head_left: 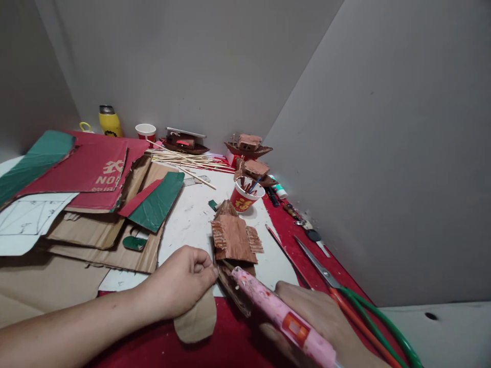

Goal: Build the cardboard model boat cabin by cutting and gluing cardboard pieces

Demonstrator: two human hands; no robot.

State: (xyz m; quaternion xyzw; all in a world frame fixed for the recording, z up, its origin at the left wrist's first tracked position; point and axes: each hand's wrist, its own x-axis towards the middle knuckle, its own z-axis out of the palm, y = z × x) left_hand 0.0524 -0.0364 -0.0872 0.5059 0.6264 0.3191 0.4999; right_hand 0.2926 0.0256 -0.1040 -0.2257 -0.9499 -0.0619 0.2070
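Note:
A brown cardboard model boat (235,239) with a roofed cabin and ridged side pieces lies in front of me. At its left edge, my left hand (194,278) has its fingers closed, pinching the hull. My right hand (312,317) is wrapped round a pink glue gun (268,301) with an orange window in its side. The gun's tip points at the hull just below the cabin roof; whether it touches is hard to see. Under my left hand, a rounded piece of tan cardboard (196,322) lies on the red cloth.
Stacked cardboard pieces (95,225) fill the left. Scissors (333,281) and a pencil (282,243) lie right. A paper cup (245,197) holding sticks stands behind the boat, near wooden skewers (192,161), other model boats (249,144) and a yellow bottle (110,121). Grey walls enclose the table.

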